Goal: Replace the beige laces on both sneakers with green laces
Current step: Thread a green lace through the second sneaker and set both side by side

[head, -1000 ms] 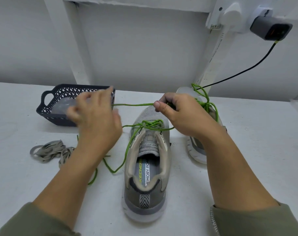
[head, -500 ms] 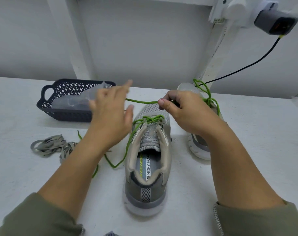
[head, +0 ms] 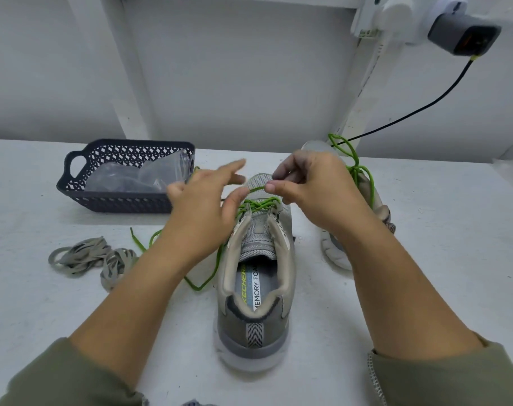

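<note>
White worktop [head: 439, 259] carrying everything. Dark basket [head: 126, 203] sitting back left. Beige laces [head: 85, 256] lying heaped at left. Sneaker [head: 258, 326] standing centre, heel nearest. Second sneaker [head: 336, 256] resting further right. Green lace [head: 196, 287] trailing beside centre sneaker.

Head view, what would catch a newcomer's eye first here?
The bright green lace crossed over the grey sneaker at centre, with the right hand pinching one strand above its toe and the left hand spread open beside it. Left of them, the beige laces lie heaped on the white table.

Grey sneaker [head: 255, 326] with green lace [head: 258, 204], beige laces [head: 88, 254], dark lattice-patterned basket [head: 117, 200], white table [head: 425, 259].
</note>
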### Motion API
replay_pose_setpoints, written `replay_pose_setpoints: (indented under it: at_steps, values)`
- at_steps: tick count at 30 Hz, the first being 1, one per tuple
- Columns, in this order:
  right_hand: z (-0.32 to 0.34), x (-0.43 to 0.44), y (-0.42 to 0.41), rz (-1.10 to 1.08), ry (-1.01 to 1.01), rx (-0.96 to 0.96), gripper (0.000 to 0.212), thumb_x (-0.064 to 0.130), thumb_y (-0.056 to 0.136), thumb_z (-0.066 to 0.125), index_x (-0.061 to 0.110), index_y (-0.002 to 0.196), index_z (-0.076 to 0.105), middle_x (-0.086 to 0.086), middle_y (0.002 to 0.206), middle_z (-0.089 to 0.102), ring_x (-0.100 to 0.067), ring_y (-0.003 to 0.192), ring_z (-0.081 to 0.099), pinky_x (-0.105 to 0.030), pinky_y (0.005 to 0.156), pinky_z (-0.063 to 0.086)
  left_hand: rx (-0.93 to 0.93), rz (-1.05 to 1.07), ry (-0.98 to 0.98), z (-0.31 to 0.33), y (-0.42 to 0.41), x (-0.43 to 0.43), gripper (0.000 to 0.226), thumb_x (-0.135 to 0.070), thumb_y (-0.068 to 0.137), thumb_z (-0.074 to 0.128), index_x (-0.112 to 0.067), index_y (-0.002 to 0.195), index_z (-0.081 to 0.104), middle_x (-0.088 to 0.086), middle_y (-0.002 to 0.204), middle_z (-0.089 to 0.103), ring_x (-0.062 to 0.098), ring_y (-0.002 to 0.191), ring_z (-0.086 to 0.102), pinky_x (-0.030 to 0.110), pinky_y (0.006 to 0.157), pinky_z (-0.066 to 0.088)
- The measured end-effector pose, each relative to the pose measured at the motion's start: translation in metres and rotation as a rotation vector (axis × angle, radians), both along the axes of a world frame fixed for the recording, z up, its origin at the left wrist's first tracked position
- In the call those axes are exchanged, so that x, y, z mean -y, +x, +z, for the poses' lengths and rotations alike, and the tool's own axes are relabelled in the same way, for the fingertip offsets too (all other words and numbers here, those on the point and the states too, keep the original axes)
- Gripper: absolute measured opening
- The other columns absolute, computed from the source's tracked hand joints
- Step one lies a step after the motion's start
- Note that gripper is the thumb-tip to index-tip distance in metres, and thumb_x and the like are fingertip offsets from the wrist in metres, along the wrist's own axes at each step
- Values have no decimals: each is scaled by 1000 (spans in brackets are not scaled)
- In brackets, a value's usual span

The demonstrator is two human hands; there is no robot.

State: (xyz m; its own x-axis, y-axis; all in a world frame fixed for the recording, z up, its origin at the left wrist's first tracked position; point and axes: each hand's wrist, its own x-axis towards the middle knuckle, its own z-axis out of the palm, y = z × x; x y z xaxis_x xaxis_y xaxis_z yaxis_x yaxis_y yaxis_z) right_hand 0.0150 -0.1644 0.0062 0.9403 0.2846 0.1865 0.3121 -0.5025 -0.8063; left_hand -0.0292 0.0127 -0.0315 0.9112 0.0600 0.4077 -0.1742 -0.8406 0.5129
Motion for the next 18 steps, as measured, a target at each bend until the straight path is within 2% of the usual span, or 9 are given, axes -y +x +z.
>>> replay_pose_setpoints:
  at_steps: [2,3,6,8,11,12,15,16,18]
  values:
    - [1,0,-1,-19,59,-5,22,28,71,85,21,71,63,0,59,68,-14,58,67,-34,63,55,-4,-119,-174,-2,0,3,29,-38,94,56,-41,122,60,-28,99,66,2,108,57,40,94,38]
    - [3,0,-3,-19,63,-16,23,28,70,85,19,71,64,-1,60,68,-16,59,68,-38,66,57,7,-136,-263,-4,0,3,23,-37,92,60,-39,114,67,-25,95,68,1,100,61,40,90,46]
    - [1,1,-6,-5,132,-92,18,21,75,82,11,76,67,-1,63,70,-18,62,71,-44,72,60,-6,-149,-436,-3,2,5,11,-27,87,70,-32,95,75,-15,86,73,2,86,66,29,80,51]
    - [-2,3,-8,-12,130,-110,11,19,84,73,12,80,67,-1,70,71,-18,66,71,-45,77,59,-34,-147,-421,-3,2,7,10,-26,85,72,-36,88,73,-15,81,72,3,81,66,24,74,50]
    - [-5,9,-11,-77,-228,-42,20,35,92,62,16,85,65,-1,78,70,-18,75,68,-41,76,55,-130,-122,-325,-4,5,6,12,-26,87,69,-37,81,68,-14,76,69,2,75,63,21,69,47]
    - [-4,9,-14,-96,-330,-61,29,44,91,60,16,84,65,-2,76,69,-19,75,66,-38,74,55,-171,-115,-292,-4,7,5,13,-25,88,67,-35,78,66,-13,75,68,2,74,62,21,70,46]
    - [1,3,-24,-92,-412,-215,58,65,79,59,8,77,69,-8,65,69,-22,66,66,-35,66,55,-272,-91,-177,0,13,4,13,-28,85,65,-30,72,63,-12,68,64,2,67,57,26,72,44]
    - [3,0,-26,-88,-437,-257,60,66,75,60,7,74,69,-8,63,68,-22,62,64,-33,62,54,-300,-95,-145,2,15,4,13,-27,83,64,-29,71,62,-12,67,62,2,66,55,28,72,44]
    - [8,-4,-26,-88,-476,-308,48,57,74,63,10,68,66,-3,60,65,-18,57,59,-27,56,49,-376,-124,-106,7,18,5,13,-25,84,61,-27,71,59,-12,66,60,4,63,52,28,67,41]
